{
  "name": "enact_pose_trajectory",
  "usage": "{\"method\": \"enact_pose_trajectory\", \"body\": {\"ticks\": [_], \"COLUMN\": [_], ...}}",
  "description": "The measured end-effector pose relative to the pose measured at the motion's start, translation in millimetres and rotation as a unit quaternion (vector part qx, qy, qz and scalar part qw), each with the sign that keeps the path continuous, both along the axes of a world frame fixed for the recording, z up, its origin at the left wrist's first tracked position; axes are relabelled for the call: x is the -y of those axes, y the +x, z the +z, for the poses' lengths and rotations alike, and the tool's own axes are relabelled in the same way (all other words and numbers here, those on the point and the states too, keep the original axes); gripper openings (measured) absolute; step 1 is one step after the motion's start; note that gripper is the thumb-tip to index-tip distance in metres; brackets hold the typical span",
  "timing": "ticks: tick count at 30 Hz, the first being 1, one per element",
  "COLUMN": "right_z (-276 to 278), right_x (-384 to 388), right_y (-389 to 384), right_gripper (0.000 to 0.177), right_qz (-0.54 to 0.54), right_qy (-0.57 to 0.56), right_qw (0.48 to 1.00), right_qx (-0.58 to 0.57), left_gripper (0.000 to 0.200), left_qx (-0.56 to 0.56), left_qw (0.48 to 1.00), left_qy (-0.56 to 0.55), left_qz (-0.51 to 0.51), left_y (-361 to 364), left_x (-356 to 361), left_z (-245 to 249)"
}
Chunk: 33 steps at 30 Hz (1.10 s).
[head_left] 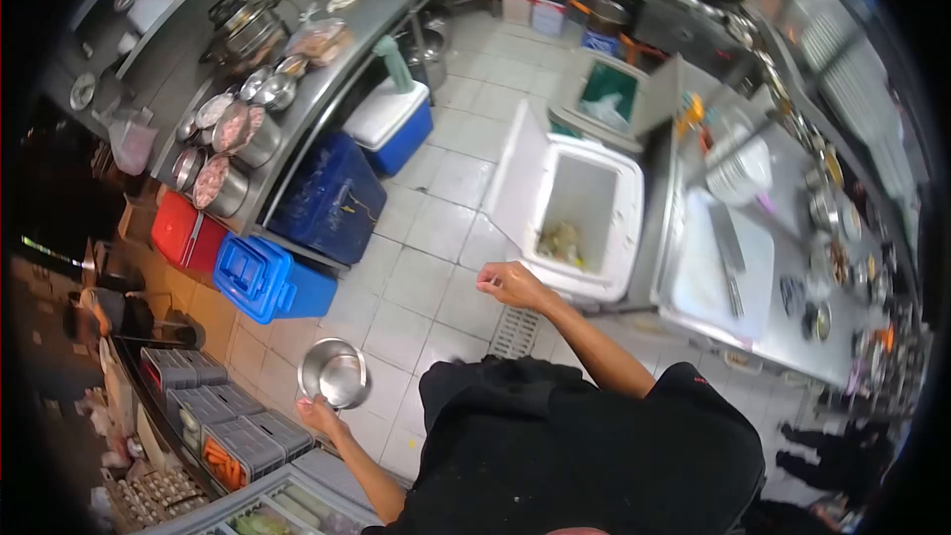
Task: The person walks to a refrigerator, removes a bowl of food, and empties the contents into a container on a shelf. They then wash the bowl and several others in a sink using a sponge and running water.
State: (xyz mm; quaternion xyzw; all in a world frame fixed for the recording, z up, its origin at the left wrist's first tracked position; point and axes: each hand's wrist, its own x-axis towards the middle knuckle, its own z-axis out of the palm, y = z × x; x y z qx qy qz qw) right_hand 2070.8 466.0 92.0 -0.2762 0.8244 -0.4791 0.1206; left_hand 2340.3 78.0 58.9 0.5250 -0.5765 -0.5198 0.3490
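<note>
Out to the lower left, my left hand [319,416] grips the rim of a round stainless steel bowl [335,374]. The bowl hangs over the tiled floor, its shiny inside turned up towards me with nothing visible in it. My right hand [507,284] is in front of my body with its fingers curled in, and nothing shows in them. It is close to the near left corner of a white cooler box [630,228], whose lid [517,173] stands raised. Some pale, yellowish food [562,243] lies at the bottom of that cooler.
Left, a steel counter [342,64] carries pots of pinkish meat [220,186]. Below stand a blue-lidded box [260,277], a red cooler [183,228] and a dark blue bin [332,193]. Right, a cleaver [726,238] lies on a white cutting board [693,272]. Grey crates [243,446] sit lower left.
</note>
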Motion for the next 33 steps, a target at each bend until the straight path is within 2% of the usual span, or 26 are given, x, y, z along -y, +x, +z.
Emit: {"method": "enact_pose_trajectory", "body": {"ticks": [2, 3, 5, 6, 7, 8, 9, 10, 11, 12, 13, 14, 15, 16, 20, 23, 24, 25, 27, 29, 31, 32, 33], "right_z": [20.8, 28.8, 28.2, 21.3, 18.6, 23.6, 13.3, -0.6, -2.0, 3.5, 6.3, 8.0, 9.7, 12.3, -5.7, -24.4, -18.7, -20.4, -25.6, 15.5, 38.1, 39.4, 25.2], "right_x": [49.3, 75.2, 113.8, 128.4, 142.3, 149.8, 151.8, 148.8, 140.5, 130.9, 120.6, 109.3, 97.9, 88.2, 63.2, 47.1, 40.6, 29.2, 4.2, -11.6, -37.3, -52.3, -73.6], "right_y": [-55.2, -82.5, -128.2, -144.5, -163.1, -179.0, -196.3, -212.4, -227.9, -242.3, -253.7, -266.7, -279.1, -290.2, -359.2, -441.3, -472.7, -509.0, -580.5, -661.4, -740.9, -775.8, -809.9], "right_gripper": [0.021, 0.024, 0.028, 0.026, 0.025, 0.02, 0.019, 0.018, 0.017, 0.017, 0.016, 0.016, 0.017, 0.017, 0.015, 0.014, 0.014, 0.014, 0.015, 0.015, 0.016, 0.017, 0.018], "right_qz": [0.022, 0.033, 0.022, 0.007, -0.012, -0.018, -0.04, -0.065, -0.107, -0.156, -0.221, -0.278, -0.334, -0.381, -0.493, -0.483, -0.459, -0.457, -0.39, -0.378, -0.361, -0.348, -0.349], "right_qy": [0.047, 0.085, 0.081, 0.052, 0.02, 0.048, 0.03, 0.013, 0.015, 0.043, 0.027, 0.015, 0.005, -0.004, -0.065, -0.07, 0.027, 0.03, 0.01, 0.056, 0.101, 0.142, 0.096], "right_qw": [0.999, 0.996, 0.996, 0.998, 1.0, 0.998, 0.998, 0.997, 0.992, 0.984, 0.973, 0.956, 0.936, 0.918, 0.849, 0.852, 0.872, 0.871, 0.912, 0.918, 0.922, 0.923, 0.931], "right_qx": [-0.008, -0.012, 0.014, 0.015, 0.012, 0.032, 0.024, 0.026, 0.061, 0.077, 0.062, 0.089, 0.107, 0.109, 0.178, 0.191, 0.169, 0.178, 0.126, 0.109, 0.097, 0.083, 0.039], "left_gripper": [0.025, 0.025, 0.022, 0.021, 0.022, 0.024, 0.028, 0.028, 0.026, 0.024, 0.025, 0.026, 0.028, 0.029, 0.032, 0.03, 0.029, 0.027, 0.025, 0.024, 0.026, 0.026, 0.026], "left_qx": [-0.008, -0.032, -0.019, 0.005, 0.042, -0.091, 0.008, -0.018, -0.117, -0.062, 0.056, 0.046, -0.04, -0.076, -0.095, -0.118, -0.093, -0.077, -0.017, 0.003, 0.003, 0.001, 0.006], "left_qw": [0.997, 0.996, 0.996, 0.99, 0.99, 0.985, 0.972, 0.961, 0.952, 0.936, 0.913, 0.911, 0.918, 0.903, 0.867, 0.863, 0.872, 0.88, 0.896, 0.896, 0.902, 0.904, 0.904], "left_qy": [-0.056, -0.041, -0.03, -0.074, -0.034, 0.038, -0.091, -0.053, -0.023, -0.047, -0.14, -0.145, -0.073, -0.041, -0.037, -0.039, -0.027, -0.014, 0.056, 0.031, 0.072, 0.075, 0.094], "left_qz": [-0.049, -0.073, -0.083, -0.121, -0.131, -0.14, -0.218, -0.271, -0.282, -0.344, -0.38, -0.383, -0.388, -0.42, -0.487, -0.49, -0.479, -0.469, -0.441, -0.443, -0.425, -0.42, -0.417], "left_y": [-50.0, -74.2, -143.7, -179.6, -215.5, -266.6, -300.4, -346.8, -399.9, -439.7, -483.4, -528.1, -571.7, -612.1, -749.6, -829.7, -846.9, -868.0, -903.3, -931.6, -967.8, -988.6, -1010.6], "left_x": [15.3, 32.7, 43.9, 48.2, 67.6, 63.3, 90.6, 96.4, 99.5, 108.5, 118.6, 128.7, 108.6, 114.1, 102.2, 88.6, 86.6, 80.8, 53.2, 53.5, 46.4, 42.3, 38.8], "left_z": [-18.4, -38.4, -43.3, -33.4, -53.3, -30.7, -53.8, -35.3, -25.9, -4.4, 16.9, 19.2, 59.1, 59.6, 85.8, 91.3, 87.9, 88.0, 100.7, 84.2, 77.4, 77.9, 78.9]}}
